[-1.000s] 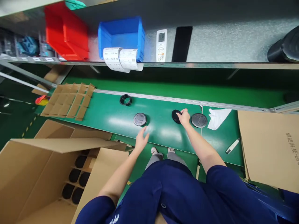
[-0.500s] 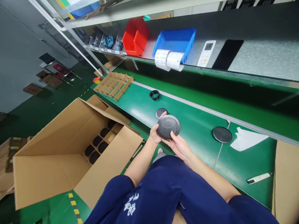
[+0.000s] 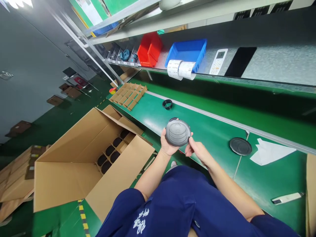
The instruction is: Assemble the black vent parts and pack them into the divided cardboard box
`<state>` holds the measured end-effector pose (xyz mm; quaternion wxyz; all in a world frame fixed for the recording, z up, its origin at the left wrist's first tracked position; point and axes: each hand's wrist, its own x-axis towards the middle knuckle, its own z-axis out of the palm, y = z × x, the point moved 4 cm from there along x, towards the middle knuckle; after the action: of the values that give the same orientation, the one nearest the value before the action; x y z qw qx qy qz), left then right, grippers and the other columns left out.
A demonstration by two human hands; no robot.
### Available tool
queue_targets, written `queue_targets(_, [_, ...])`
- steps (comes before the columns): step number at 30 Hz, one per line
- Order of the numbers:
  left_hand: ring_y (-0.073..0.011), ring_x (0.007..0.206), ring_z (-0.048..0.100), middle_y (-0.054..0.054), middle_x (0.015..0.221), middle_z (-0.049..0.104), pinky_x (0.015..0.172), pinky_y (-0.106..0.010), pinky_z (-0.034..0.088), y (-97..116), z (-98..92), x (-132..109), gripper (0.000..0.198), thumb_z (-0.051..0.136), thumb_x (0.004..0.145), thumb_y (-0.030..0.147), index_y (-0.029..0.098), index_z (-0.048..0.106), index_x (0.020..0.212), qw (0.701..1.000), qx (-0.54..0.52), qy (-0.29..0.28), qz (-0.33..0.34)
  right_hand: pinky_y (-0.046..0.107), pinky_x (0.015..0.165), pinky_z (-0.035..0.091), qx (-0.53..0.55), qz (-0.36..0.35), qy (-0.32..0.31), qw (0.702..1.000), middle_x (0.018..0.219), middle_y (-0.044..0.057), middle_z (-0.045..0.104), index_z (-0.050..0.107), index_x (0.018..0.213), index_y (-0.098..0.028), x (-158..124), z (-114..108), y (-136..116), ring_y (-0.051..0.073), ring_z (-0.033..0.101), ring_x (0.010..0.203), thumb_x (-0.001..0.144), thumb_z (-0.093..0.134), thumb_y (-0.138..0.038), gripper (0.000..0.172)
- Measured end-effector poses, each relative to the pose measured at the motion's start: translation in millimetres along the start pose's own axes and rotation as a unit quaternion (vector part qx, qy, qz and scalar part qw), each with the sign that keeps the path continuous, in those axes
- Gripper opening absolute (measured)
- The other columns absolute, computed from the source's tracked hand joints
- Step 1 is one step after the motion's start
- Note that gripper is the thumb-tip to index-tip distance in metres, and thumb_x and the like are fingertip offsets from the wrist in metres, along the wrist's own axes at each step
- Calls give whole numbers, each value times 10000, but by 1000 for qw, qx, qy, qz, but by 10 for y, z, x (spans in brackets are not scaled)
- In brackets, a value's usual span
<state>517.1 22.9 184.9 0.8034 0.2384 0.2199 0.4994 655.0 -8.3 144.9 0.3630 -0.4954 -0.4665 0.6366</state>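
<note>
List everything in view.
grey round cover: 1, dark grey, in hands
ring: 1, black, green bench, far edge
disc: 1, black, bench, right
paper sheet: 1, white, bench, right
pen-like tool: 1, white, bench, near right
cardboard dividers: 1 stack, tan, bench, left end
open carton: 1, tan, left of bench, six black round parts inside
red bin: 1, red, shelf
blue bin: 1, blue, shelf
label strips: 2, white, at blue bin's front
remote control: 1, white, shelf
black panel: 1, black, shelf
left hand: 1, under cover
right hand: 1, touching cover's rim
</note>
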Motion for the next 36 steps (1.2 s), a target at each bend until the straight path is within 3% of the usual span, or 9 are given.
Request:
queue_targets(1, [-432, 1384, 530, -133, 1515, 558, 1110, -684, 411, 17, 27, 2, 948, 608, 778, 781, 317, 391, 1576, 1000, 1, -1, -6, 361, 691, 555, -45, -56, 73, 995, 654, 76, 673, 675, 704, -202, -8, -150, -91, 196, 629, 629, 900, 385, -861, 746])
queue_targets(3, [-446, 1393, 515, -126, 1517, 554, 1104, -715, 391, 8, 75, -6, 947, 609, 775, 791, 346, 375, 1578, 999, 3, -8, -31, 420, 866, 538, -127, -194, 186, 955, 879, 83, 715, 726, 869, -227, -69, -368, -316, 233, 648, 858, 963, 448, -733, 585])
queue_targets(5, [-445, 1399, 507, -118, 1530, 541, 1100, -725, 389, -37, 115, -21, 934, 628, 774, 773, 351, 387, 1570, 999, 0, -8, -53, 487, 1045, 467, -200, -314, 200, 906, 1176, 99, 683, 759, 1085, -269, -132, -417, -510, 270, 586, 1145, 1016, 436, -617, 480])
queue_targets(8, [-420, 1415, 491, -94, 1560, 515, 1103, -704, 408, -107, 169, -30, 867, 609, 810, 736, 345, 417, 1559, 998, -6, 9, -61, 542, 1151, 384, -270, -385, 173, 865, 1397, 86, 561, 759, 1221, -328, -140, -367, -629, 290, 457, 1323, 1050, 385, -520, 453])
queue_targets(12, [-415, 1406, 498, -94, 1570, 511, 1084, -694, 436, -157, 220, -8, 805, 564, 854, 730, 324, 456, 1540, 997, -17, 19, -79, 598, 1194, 321, -300, -382, 184, 855, 1466, 76, 496, 765, 1233, -345, -53, -378, -553, 313, 393, 1371, 1056, 362, -525, 476])
queue_targets(17, [-410, 1379, 528, -142, 1497, 573, 1083, -689, 443, -166, 168, 13, 733, 558, 902, 681, 253, 517, 1495, 995, -32, 38, -92, 637, 1231, 260, -303, -354, 144, 873, 1463, 77, 525, 782, 1198, -326, 60, -385, -424, 340, 308, 1452, 1054, 319, -593, 554])
queue_targets(25, [-440, 1340, 562, -202, 1449, 598, 1031, -713, 469, -139, 122, 5, 793, 533, 895, 757, 218, 522, 1477, 989, -54, 44, -130, 568, 1228, 337, -186, -313, 116, 924, 1498, 68, 514, 743, 1254, -327, 38, -365, -451, 280, 411, 1424, 1066, 235, -618, 615])
queue_targets(33, [-462, 1349, 553, -222, 1459, 584, 1034, -709, 466, -162, 78, -12, 781, 529, 900, 755, 205, 545, 1454, 984, -89, 41, -146, 503, 1219, 357, -147, -261, 125, 946, 1463, 58, 552, 763, 1187, -301, 1, -366, -323, 252, 438, 1410, 1056, 211, -660, 671])
queue_targets(36, [-459, 1371, 534, -201, 1495, 562, 1050, -718, 447, -173, 71, -8, 792, 525, 902, 748, 232, 501, 1503, 985, -78, 38, -148, 459, 1115, 479, -116, -255, 119, 953, 1472, 61, 539, 764, 1187, -301, -21, -351, -272, 257, 442, 1406, 1053, 247, -661, 644])
